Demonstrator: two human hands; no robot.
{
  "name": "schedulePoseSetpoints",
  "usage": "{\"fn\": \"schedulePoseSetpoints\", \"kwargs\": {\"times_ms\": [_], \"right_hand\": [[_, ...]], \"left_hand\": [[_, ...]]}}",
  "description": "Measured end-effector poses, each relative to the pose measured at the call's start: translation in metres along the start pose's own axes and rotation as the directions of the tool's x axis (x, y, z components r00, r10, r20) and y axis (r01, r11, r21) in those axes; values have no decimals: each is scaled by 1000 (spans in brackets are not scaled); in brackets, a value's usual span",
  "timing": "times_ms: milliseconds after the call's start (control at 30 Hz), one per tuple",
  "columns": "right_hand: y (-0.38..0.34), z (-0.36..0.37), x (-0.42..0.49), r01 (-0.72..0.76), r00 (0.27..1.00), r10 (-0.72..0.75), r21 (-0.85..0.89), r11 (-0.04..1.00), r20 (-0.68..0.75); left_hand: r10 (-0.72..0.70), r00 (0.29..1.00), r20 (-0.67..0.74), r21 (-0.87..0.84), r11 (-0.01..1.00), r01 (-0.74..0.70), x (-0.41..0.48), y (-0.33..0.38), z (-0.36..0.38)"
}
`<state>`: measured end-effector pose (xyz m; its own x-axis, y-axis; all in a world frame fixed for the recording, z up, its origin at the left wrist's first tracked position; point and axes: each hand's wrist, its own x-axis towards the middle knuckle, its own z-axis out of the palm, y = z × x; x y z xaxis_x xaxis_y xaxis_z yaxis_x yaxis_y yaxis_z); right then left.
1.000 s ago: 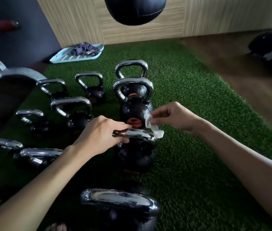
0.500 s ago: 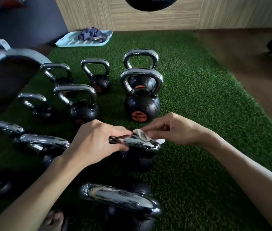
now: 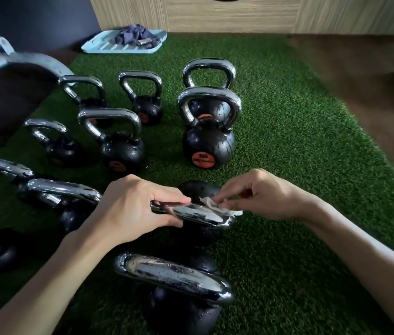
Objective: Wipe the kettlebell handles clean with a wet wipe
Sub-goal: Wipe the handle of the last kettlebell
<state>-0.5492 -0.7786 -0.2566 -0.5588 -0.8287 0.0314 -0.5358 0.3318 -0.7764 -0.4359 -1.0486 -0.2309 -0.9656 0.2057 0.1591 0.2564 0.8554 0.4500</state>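
Note:
Several black kettlebells with chrome handles stand in rows on green turf. In the middle, my left hand grips the left end of one chrome handle, thumb and fingers curled round it. My right hand pinches a small white wet wipe and holds it against the top right part of that same handle. The kettlebell's black body shows behind the handle. Another kettlebell's wet-looking handle lies nearest me.
A large kettlebell with an orange label stands just beyond my hands, another behind it. Smaller kettlebells fill the left side beside a dark rack. A light blue tray with dark cloth sits at the far wall. Wooden floor lies right.
My right hand has brought the wipe down from beside the handle's right end onto its top. The view has tilted down and closer. My left hand keeps its grip.

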Motion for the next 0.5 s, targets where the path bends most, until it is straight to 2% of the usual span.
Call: {"fn": "schedulePoseSetpoints", "kwargs": {"times_ms": [100,267,500], "right_hand": [[6,-7,-4,-3,1000,3,-10,1000,-8],[34,-3,-14,-94,995,95,-27,995,21],[35,0,0,-64,998,65,-46,997,25]], "left_hand": [[3,1000,7,-3,1000,-3,8,2,0],[-19,999,30,-38,999,20,12,1,-2],[-37,999,30,-56,998,38,9,2,-3]]}}
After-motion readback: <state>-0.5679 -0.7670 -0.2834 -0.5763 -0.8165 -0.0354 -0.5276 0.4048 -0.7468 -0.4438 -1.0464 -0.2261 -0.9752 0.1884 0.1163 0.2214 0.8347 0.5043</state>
